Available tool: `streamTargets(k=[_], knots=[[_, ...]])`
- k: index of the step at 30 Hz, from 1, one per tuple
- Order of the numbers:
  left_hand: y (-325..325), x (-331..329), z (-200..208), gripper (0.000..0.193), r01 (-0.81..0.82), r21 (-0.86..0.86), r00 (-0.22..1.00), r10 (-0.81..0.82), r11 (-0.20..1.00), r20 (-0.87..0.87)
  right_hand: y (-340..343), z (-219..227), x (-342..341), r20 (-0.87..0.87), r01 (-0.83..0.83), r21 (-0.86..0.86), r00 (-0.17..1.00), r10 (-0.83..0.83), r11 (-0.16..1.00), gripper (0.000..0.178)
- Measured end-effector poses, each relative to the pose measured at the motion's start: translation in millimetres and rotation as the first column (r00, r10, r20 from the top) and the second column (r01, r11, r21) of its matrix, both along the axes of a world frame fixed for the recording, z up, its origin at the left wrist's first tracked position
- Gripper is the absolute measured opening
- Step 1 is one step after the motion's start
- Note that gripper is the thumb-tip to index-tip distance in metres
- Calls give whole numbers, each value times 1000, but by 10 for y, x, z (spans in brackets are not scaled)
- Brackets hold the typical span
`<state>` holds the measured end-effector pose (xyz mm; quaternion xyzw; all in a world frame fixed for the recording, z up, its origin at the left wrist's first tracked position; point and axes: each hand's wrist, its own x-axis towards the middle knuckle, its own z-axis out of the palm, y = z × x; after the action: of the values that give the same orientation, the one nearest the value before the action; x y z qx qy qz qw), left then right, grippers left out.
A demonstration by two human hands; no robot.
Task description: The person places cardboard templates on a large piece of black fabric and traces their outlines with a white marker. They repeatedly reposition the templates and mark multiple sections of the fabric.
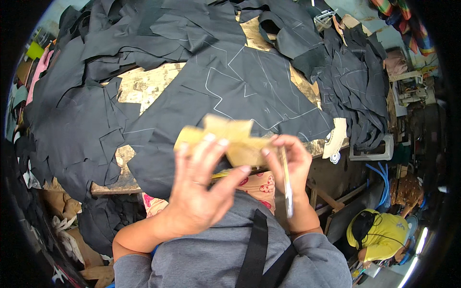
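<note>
A tan cardboard pattern piece (233, 139), blurred by motion, is in front of me above dark cloth. My right hand (294, 165) pinches its right end between thumb and fingers. A slim pale marking pen (287, 189) also sits in that hand, its tip pointing down toward me. My left hand (199, 189) has its fingers stretched and the thumb apart, the fingertips overlapping the card's left part. Beneath lies a black cloth sheet (185, 103) with white chalk outlines. Something thin and yellow (222, 174) shows beside my left thumb, partly hidden.
Black cut pieces (79, 129) cover the left of the worn wooden table (149, 84). More marked pieces are stacked (353, 86) at right. A cream pattern card (336, 137) hangs at the table's edge. A person in a yellow top (382, 233) is at lower right.
</note>
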<state>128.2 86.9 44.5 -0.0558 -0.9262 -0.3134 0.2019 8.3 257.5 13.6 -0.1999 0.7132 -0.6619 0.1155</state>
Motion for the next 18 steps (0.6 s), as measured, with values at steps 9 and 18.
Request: streamTargets(k=[9, 18], knots=[[-7, -85, -607, 86, -26, -254, 873, 145, 967, 465, -401, -473, 28, -269, -7, 196, 961, 60, 981, 34], [47, -119, -598, 92, -30, -349, 883, 189, 937, 431, -124, -450, -42, -504, 54, 298, 857, 109, 953, 33]])
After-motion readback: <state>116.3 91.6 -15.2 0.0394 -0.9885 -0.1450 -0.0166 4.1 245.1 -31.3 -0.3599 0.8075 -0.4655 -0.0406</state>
